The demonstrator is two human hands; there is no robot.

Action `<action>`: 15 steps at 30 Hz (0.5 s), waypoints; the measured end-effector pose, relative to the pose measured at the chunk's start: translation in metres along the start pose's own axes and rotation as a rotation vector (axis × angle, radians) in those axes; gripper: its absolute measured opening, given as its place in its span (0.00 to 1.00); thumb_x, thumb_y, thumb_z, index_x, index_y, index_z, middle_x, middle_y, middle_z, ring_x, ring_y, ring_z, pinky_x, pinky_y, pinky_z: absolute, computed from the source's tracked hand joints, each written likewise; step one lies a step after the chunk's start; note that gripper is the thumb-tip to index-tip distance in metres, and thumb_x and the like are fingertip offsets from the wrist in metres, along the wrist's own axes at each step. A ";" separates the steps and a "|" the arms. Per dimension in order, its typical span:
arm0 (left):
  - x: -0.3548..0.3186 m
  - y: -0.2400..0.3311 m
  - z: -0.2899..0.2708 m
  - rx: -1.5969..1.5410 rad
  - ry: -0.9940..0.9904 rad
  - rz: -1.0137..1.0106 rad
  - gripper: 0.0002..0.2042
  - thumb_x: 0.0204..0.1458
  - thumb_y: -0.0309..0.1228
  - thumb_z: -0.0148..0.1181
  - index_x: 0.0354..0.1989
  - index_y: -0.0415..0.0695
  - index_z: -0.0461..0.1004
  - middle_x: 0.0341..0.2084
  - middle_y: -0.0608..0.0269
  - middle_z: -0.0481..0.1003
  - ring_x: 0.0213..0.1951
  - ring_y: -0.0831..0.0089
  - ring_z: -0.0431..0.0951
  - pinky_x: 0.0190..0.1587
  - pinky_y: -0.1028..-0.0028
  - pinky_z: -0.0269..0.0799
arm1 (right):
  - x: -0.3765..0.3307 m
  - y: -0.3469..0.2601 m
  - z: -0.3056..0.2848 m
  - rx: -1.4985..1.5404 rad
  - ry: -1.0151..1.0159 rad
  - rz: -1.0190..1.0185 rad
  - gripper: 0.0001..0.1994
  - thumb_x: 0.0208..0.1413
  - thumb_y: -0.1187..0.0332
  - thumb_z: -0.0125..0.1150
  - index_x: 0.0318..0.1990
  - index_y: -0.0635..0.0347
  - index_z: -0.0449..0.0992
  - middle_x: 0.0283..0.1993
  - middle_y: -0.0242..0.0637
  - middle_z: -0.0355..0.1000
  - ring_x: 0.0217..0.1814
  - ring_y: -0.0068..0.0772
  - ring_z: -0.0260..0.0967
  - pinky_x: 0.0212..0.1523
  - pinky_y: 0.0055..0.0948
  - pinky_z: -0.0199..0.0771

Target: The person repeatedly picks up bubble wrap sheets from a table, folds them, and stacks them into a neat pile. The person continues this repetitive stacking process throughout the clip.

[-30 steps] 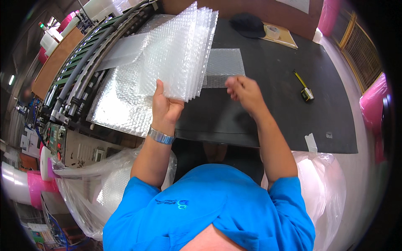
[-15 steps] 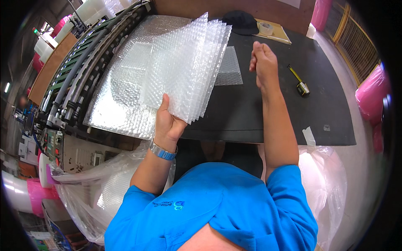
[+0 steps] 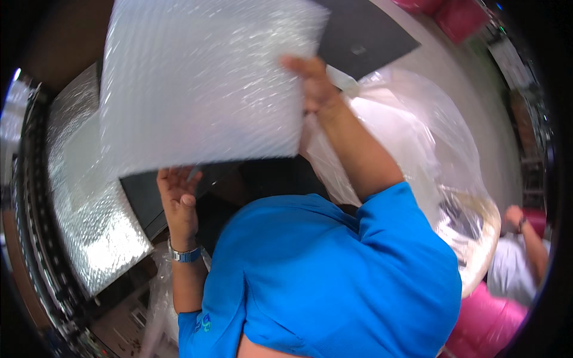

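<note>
Your right hand (image 3: 313, 83) is gripping the right edge of the stack of bubble-wrap sheets (image 3: 203, 89), thumb on the side facing you and the other fingers hidden behind it. Your left hand (image 3: 178, 191) is sitting under the stack's lower edge, at about 7 o'clock from the right hand, palm up and fingers loosely curled; whether it is actually touching the sheets I cannot tell, because the stack is covering its fingertips.

The stack is hanging in the air, lifted off the black worktop (image 3: 364, 36) and filling the upper left of your view, running out from your right hand toward 9 o'clock. It is blurred, so the single sheets cannot be told apart.

The risk here, as I judge it, is in that one-sided grip: with only one edge firmly held, the loose sheets could be fanning apart and sliding out at the lower corner, especially if the left hand is not supporting them. The stack is also blocking your sight of the worktop beneath it.

Just at 4 o'clock from your right hand a large clear plastic bag (image 3: 418, 149) is standing open. At 8 o'clock, beyond your left hand, a wide sheet of bubble wrap (image 3: 89, 227) is lying flat.
</note>
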State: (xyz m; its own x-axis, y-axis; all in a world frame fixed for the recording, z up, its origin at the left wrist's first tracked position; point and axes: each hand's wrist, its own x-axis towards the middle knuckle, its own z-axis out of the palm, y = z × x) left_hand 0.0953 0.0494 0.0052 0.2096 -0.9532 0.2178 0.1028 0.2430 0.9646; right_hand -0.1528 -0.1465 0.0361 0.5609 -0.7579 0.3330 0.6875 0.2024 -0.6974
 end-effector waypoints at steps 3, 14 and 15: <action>0.007 0.002 -0.002 0.193 0.017 -0.073 0.27 0.49 0.39 0.55 0.56 0.44 0.54 0.51 0.56 0.60 0.51 0.65 0.63 0.50 0.68 0.63 | -0.077 -0.070 -0.101 -0.181 0.558 -0.225 0.12 0.47 0.69 0.56 0.40 0.64 0.70 0.34 0.35 0.71 0.29 0.26 0.71 0.27 0.24 0.74; 0.008 -0.015 -0.015 0.046 0.068 -0.107 0.19 0.52 0.28 0.49 0.52 0.41 0.59 0.49 0.54 0.62 0.46 0.69 0.67 0.46 0.73 0.67 | -0.456 -0.142 -0.186 -1.043 1.967 0.581 0.33 0.40 0.56 0.64 0.52 0.62 0.58 0.51 0.46 0.62 0.53 0.44 0.59 0.52 0.41 0.60; 0.008 -0.015 -0.014 0.044 0.064 -0.107 0.18 0.53 0.29 0.49 0.52 0.41 0.59 0.49 0.54 0.62 0.46 0.69 0.67 0.46 0.73 0.66 | -0.463 -0.137 -0.188 -1.236 2.169 0.653 0.34 0.40 0.56 0.63 0.53 0.63 0.58 0.51 0.49 0.62 0.54 0.46 0.59 0.52 0.42 0.60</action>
State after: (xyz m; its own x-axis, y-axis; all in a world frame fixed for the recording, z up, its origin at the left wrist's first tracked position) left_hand 0.1095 0.0407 -0.0093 0.2618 -0.9594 0.1050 0.0850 0.1313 0.9877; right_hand -0.5931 0.0605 -0.1421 -0.9654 -0.2185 -0.1426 -0.1136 0.8440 -0.5242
